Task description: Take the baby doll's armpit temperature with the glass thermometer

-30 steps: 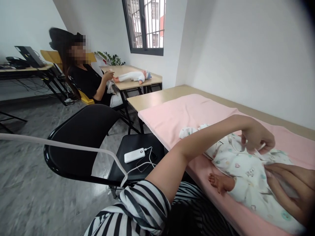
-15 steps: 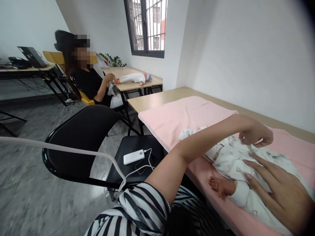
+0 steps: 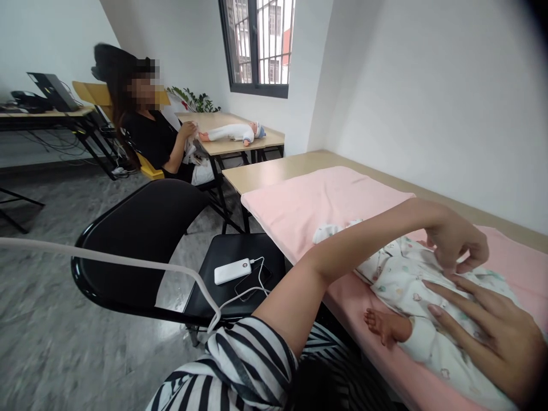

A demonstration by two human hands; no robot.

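Observation:
A doll in a white patterned outfit (image 3: 411, 268) lies on a pink cloth (image 3: 342, 188) on the table. Its small brown hand (image 3: 387, 326) sticks out of a sleeve near the table edge; its head is out of sight. My left hand (image 3: 460, 240) reaches across from the left, fingers curled down at the front of the outfit. Whatever its fingertips pinch is too small to make out. My right hand (image 3: 496, 331) rests on the outfit with fingers spread, its fingertips close to those of my left hand.
A black folding chair (image 3: 141, 240) at left carries a white power bank (image 3: 232, 271), a phone (image 3: 252, 282) and cables. Beyond, a seated person (image 3: 149, 142) is at another table with a second doll (image 3: 231, 132). A wall (image 3: 428, 103) borders the table's far side.
My left hand has moved slightly right and down, closer to my right fingertips. My right hand stays spread on the outfit, shifted a little right.

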